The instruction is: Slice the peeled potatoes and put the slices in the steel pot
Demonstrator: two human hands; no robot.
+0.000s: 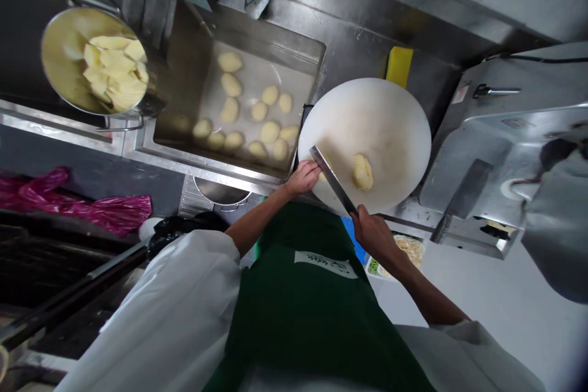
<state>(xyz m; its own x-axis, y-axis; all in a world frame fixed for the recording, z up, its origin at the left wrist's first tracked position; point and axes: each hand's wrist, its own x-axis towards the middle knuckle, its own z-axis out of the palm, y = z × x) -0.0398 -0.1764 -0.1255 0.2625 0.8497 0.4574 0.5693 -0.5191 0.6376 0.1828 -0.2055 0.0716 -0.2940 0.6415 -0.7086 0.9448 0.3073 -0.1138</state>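
Observation:
A round white cutting board [381, 116] sits on the steel counter. My right hand [373, 233] is closed on the handle of a cleaver [331, 179], whose blade lies across the board's near edge. My left hand [303, 176] rests at the blade's far end with curled fingers, pressing on a potato piece that is mostly hidden under the blade. A peeled potato piece [362, 171] lies on the board just right of the blade.
A steel sink [184, 73] holds several peeled potatoes [257, 111] in water. A metal pot [59, 55] of cut potato pieces stands at far left. A yellow sponge [399, 65] lies behind the board. A steel machine [500, 153] stands at right.

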